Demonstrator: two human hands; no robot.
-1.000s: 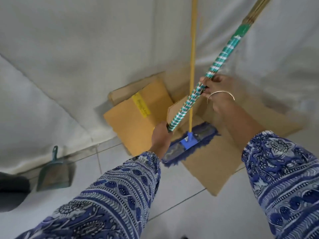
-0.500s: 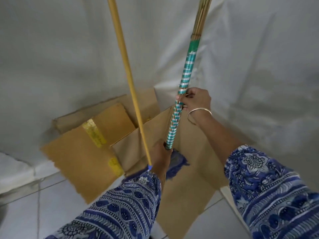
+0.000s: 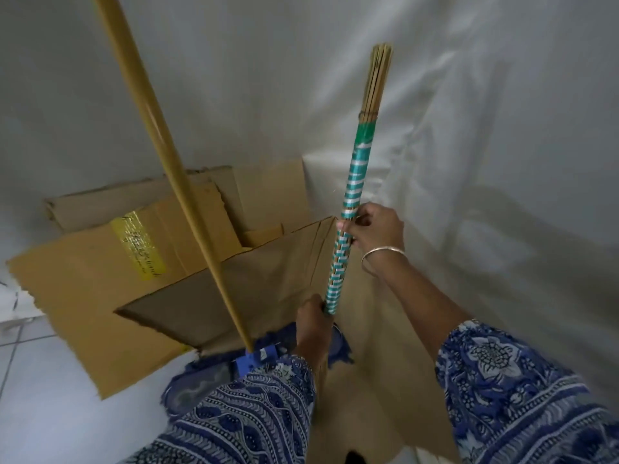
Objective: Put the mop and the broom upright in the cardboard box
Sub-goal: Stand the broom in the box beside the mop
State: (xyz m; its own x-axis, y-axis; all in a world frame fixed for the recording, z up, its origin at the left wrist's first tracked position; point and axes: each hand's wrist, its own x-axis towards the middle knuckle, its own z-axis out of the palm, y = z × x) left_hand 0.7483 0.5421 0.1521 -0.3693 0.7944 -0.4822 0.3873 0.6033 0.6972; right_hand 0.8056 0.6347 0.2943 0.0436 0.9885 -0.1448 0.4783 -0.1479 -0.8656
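We saw the broom [image 3: 351, 209] held nearly upright in both hands, its teal-and-white wrapped handle leaning a little to the right toward the top, where the wrap gave way to a bundle of bare tan sticks. The right hand [image 3: 373, 229] was closed around the wrapped handle about halfway up, fingers [image 3: 346, 226] curled round it from the right, a thin metal bangle [image 3: 383, 256] on the wrist. The left hand [image 3: 315, 324] was closed on the same handle lower down, right where the wrap ended from our view; the handle rose out of the top of that fist. Below the left hand the broom was hidden by the hand and the patterned blue sleeve [image 3: 254, 410], so we could not tell where its lower end sat.

The mop [image 3: 160, 142] was held by neither hand. Its yellow pole slanted from the upper left down to a blue connector just left of the left wrist, and its blue fringed head [image 3: 197, 380] lay low, partly over the front edge of the cardboard box [image 3: 234, 296], partly behind the sleeve. The box stood open on the tiled floor [image 3: 40, 396] against a white cloth backdrop [image 3: 485, 162], flaps spread, yellow tape [image 3: 139, 249] on its left flap. The broom stood over the box's opening, to the right of the mop pole and apart from it.
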